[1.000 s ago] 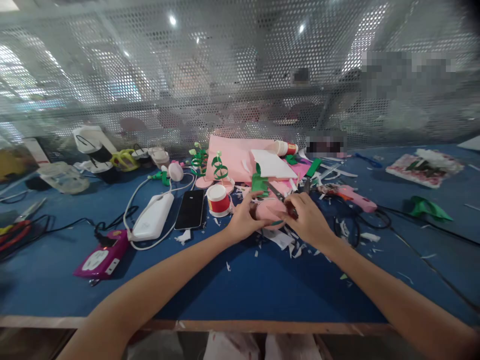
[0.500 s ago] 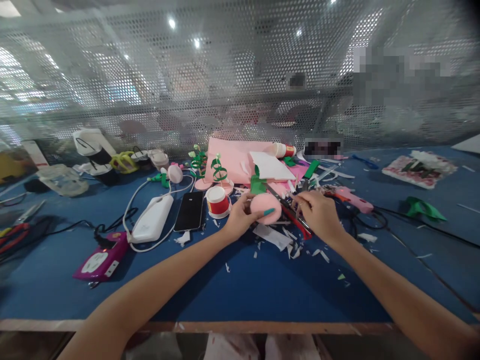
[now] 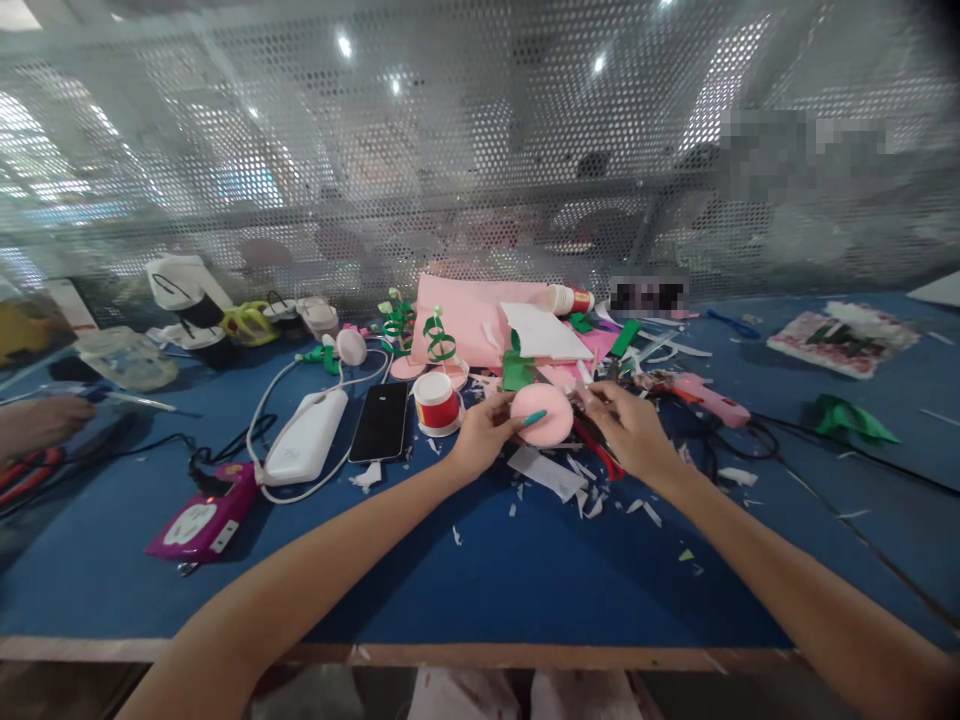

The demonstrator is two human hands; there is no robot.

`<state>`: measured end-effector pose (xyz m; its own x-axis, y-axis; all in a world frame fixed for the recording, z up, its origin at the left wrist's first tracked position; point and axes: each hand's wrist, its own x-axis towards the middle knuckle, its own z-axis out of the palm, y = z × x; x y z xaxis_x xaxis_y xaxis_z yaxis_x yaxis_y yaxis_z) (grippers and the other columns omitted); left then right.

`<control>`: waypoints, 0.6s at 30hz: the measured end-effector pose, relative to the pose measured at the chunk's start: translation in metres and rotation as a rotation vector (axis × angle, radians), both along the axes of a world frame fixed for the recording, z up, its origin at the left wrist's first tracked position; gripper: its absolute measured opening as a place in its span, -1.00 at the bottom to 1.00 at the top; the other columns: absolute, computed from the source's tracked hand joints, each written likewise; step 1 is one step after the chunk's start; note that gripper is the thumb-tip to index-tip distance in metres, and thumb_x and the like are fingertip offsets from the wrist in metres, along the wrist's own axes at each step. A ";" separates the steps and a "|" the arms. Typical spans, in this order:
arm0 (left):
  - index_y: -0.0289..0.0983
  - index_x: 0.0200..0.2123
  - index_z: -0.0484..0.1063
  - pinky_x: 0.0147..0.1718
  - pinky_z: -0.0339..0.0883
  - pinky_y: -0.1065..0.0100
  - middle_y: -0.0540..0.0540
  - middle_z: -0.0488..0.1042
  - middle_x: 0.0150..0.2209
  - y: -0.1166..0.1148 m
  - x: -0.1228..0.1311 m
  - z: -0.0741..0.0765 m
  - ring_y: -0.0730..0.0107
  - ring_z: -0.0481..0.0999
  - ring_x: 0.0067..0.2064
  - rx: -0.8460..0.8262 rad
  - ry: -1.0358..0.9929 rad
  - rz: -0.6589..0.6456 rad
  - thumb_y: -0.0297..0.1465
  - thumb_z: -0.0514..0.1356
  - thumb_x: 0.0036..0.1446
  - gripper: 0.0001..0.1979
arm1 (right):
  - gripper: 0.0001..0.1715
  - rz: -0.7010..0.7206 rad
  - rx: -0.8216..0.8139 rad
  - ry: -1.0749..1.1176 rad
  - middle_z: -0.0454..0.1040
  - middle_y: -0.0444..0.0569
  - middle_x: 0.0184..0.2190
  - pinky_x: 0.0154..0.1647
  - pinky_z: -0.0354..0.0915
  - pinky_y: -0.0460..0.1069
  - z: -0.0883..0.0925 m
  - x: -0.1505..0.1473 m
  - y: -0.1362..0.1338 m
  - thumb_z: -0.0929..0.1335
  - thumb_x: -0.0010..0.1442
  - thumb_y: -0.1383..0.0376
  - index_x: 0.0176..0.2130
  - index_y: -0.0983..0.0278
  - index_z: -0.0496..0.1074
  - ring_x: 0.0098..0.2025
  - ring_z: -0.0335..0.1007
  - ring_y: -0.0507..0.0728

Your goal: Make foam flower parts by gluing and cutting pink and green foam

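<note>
My left hand point(image 3: 484, 435) pinches a round pink foam disc point(image 3: 546, 410) with a small green strip point(image 3: 534, 417) against its front. My right hand point(image 3: 628, 428) rests just right of the disc, fingers curled and touching its edge. Red-handled scissors point(image 3: 596, 452) lie on the blue table point(image 3: 525, 560) under my right hand. Paper scraps point(image 3: 547, 472) litter the table below both hands.
A red and white paper cup point(image 3: 437, 402), a black phone point(image 3: 382, 420), a white power bank point(image 3: 304, 446) and a magenta device point(image 3: 202, 515) lie left. Pink sheets point(image 3: 465, 315) sit behind; a pink glue gun point(image 3: 701, 395) lies right. Another person's hand point(image 3: 37, 422) shows far left.
My right hand has set the scissors down and moved back to the disc's edge. The disc is turned to face me. Another person's hand has entered at far left.
</note>
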<state>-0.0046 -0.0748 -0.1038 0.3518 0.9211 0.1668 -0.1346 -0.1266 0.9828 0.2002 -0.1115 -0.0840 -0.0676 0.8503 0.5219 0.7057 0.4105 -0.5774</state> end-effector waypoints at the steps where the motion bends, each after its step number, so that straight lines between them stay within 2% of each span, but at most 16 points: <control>1: -0.35 -0.09 0.40 -0.52 0.45 0.42 -0.14 0.54 -0.29 -0.001 0.001 0.002 0.43 0.48 -0.43 -0.004 -0.007 -0.022 -0.27 0.32 -0.14 -0.50 | -0.59 0.040 -0.025 0.001 0.50 0.08 -0.24 -0.21 0.27 0.03 0.002 -0.004 -0.003 0.19 0.22 0.04 -0.19 0.27 0.40 -0.20 0.42 0.20; 4: -0.33 -0.11 0.42 -0.50 0.46 0.41 -0.11 0.53 -0.29 -0.004 0.001 0.006 0.48 0.46 -0.45 -0.019 -0.006 -0.042 -0.23 0.32 -0.14 -0.51 | -0.59 0.039 -0.046 0.032 0.49 0.03 -0.33 -0.28 0.26 0.00 0.004 -0.013 -0.011 0.22 0.18 -0.01 -0.32 0.25 0.41 -0.28 0.41 0.18; 6: -0.34 -0.26 0.44 -0.49 0.46 0.40 -0.05 0.50 -0.36 -0.004 0.001 0.007 0.48 0.45 -0.46 -0.023 0.006 -0.015 -0.21 0.31 -0.14 -0.60 | -0.59 0.017 -0.040 0.082 0.47 0.01 -0.40 -0.30 0.25 -0.01 0.004 -0.017 -0.013 0.24 0.16 -0.02 -0.39 0.24 0.41 -0.33 0.40 0.16; 9: -0.32 -0.49 0.33 -0.51 0.45 0.39 0.06 0.39 -0.54 -0.003 0.000 0.006 0.48 0.44 -0.50 -0.018 0.045 0.044 -0.16 0.28 -0.11 -0.66 | -0.61 0.004 -0.078 0.162 0.46 -0.03 -0.47 -0.37 0.23 -0.03 0.003 -0.021 -0.016 0.29 0.12 0.00 -0.44 0.26 0.40 -0.41 0.37 0.13; 11: -0.28 -0.51 0.26 -0.57 0.41 0.41 0.10 0.33 -0.60 -0.003 -0.001 0.003 0.49 0.42 -0.56 0.013 0.110 0.085 -0.14 0.22 -0.03 -0.67 | -0.62 -0.003 -0.112 0.212 0.45 -0.04 -0.52 -0.43 0.21 -0.04 0.004 -0.024 -0.018 0.31 0.10 0.00 -0.46 0.27 0.39 -0.45 0.36 0.11; 15: -0.25 -0.49 0.24 -0.64 0.24 0.48 0.09 0.30 -0.65 -0.006 -0.005 0.002 0.51 0.35 -0.62 0.209 0.314 0.140 -0.21 0.03 0.16 -0.72 | -0.62 -0.002 -0.133 0.253 0.47 -0.05 -0.52 -0.40 0.23 -0.04 0.009 -0.027 -0.022 0.33 0.08 0.01 -0.47 0.27 0.39 -0.44 0.39 0.12; 18: -0.26 -0.60 0.18 -0.60 0.11 0.47 0.07 0.23 -0.67 -0.008 -0.007 0.006 0.53 0.25 -0.60 0.434 0.479 0.222 -0.34 -0.01 0.19 -0.69 | -0.60 -0.020 -0.168 0.259 0.47 -0.05 -0.53 -0.42 0.22 -0.05 0.011 -0.026 -0.023 0.32 0.08 0.00 -0.48 0.28 0.40 -0.44 0.39 0.12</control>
<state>-0.0112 -0.0832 -0.0981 0.2890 0.8650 0.4102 0.3772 -0.4967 0.7817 0.1738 -0.1348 -0.0731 0.0671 0.9259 0.3718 0.5331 0.2817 -0.7978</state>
